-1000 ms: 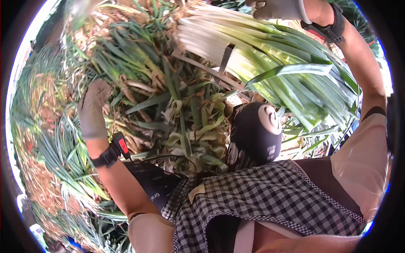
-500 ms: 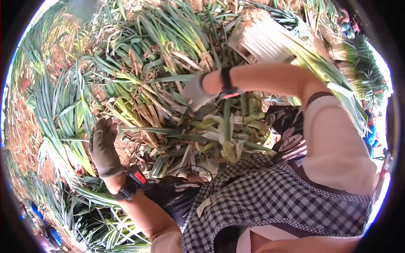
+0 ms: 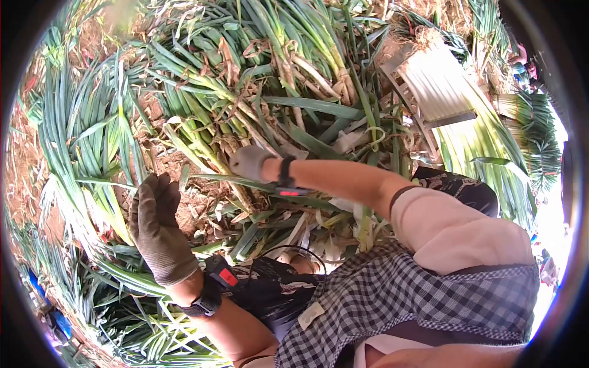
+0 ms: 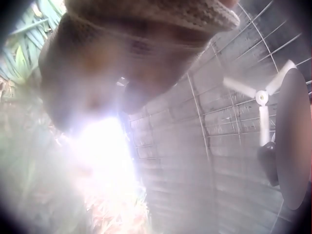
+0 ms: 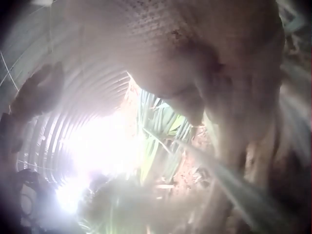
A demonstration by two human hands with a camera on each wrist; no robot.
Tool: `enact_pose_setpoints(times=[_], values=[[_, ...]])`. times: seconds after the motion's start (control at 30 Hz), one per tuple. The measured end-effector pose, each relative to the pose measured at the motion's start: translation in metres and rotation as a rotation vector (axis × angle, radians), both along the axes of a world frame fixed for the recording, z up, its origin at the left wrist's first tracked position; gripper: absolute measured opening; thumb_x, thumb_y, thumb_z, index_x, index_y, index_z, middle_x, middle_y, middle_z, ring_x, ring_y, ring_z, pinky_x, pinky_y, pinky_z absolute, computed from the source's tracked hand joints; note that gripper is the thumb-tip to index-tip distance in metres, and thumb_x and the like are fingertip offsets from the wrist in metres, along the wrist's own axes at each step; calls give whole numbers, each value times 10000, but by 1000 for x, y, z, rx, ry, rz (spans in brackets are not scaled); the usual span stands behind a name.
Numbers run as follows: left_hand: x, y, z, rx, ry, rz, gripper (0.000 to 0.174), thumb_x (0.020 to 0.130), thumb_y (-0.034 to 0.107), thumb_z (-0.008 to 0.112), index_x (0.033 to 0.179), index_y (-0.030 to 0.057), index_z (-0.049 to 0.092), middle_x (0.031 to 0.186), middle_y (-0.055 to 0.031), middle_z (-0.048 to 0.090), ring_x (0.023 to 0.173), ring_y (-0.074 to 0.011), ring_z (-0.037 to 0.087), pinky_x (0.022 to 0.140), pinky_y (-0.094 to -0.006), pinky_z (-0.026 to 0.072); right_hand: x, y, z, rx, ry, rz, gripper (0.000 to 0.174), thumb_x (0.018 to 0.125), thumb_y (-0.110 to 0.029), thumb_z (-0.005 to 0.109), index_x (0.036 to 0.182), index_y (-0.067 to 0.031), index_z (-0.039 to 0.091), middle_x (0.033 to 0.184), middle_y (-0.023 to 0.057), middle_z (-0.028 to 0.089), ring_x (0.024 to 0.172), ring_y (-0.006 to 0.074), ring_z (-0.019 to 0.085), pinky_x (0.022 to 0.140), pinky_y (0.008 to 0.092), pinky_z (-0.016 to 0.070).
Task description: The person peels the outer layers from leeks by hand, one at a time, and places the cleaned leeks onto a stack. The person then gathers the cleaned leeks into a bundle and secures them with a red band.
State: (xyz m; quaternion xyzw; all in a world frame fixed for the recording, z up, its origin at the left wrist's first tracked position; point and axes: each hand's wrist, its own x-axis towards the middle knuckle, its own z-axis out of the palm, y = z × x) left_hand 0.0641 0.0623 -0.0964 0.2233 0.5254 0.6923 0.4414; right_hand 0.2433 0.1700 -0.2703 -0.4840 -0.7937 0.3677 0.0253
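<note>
My gloved right hand [image 3: 250, 162] reaches across to the root ends of a heap of long green onions [image 3: 208, 138]. Its fingertips are hidden in the head view; in the right wrist view, blurred fingers [image 5: 234, 112] point down over pale stalks. I cannot tell whether they grip any. Raised at the lower left, my gloved left hand [image 3: 161, 230] holds nothing, its fingers loosely bent upward. A neat row of white-stemmed green onions [image 3: 438, 80] lies in a wooden frame [image 3: 408, 104] at the right.
More green onions [image 3: 80, 147] lie in a large pile on the left. Loose leaves and peelings [image 3: 307, 224] cover the ground before my knees. Another stacked bundle [image 3: 534, 135] stands far right. A cable [image 3: 288, 247] loops near my lap.
My right hand has swung from the framed green onions across to the left, down to the unsorted heap. The left hand stays raised and unoccupied. The head view has shifted leftward.
</note>
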Motion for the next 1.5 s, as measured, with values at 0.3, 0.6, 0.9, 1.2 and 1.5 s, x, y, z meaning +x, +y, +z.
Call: enact_pose_setpoints(times=[0.3,0.6,0.9,1.2,1.5], values=[[-16,2,16,-71,54,-51,431,990,237,438,1277,-81,482,1210,-207,581,1082,-278,602,924,-355,506,-66,12,-39,-214,-326,-96,411,721,-306,635,953,28,692,972,250,668,939,348,666,787,381,530],[-7,-5,13,-147,116,-87,281,949,221,545,1073,-21,618,945,-122,677,843,-199,666,785,-298,536,70,-38,95,-169,25,-177,531,669,-442,701,981,-15,662,810,191,667,762,313,661,732,370,513],[72,10,-20,-42,-402,-609,658,924,613,418,1226,39,529,1085,-102,614,901,-171,573,733,-276,448,105,-99,254,358,72,-123,282,724,-321,638,845,-70,597,728,150,638,735,348,645,665,448,508],[98,9,-3,418,-408,-513,494,862,421,661,1186,67,544,940,-29,626,737,-129,560,648,-288,465,152,-132,243,209,302,3,373,774,-370,677,852,-19,577,693,133,606,623,291,621,572,398,477],[157,-24,17,265,-129,-562,219,929,193,580,1047,9,559,959,-66,607,835,-153,573,750,-292,483,170,-149,254,-596,1018,-427,601,898,-543,556,1095,18,640,848,45,674,686,101,577,629,267,483]])
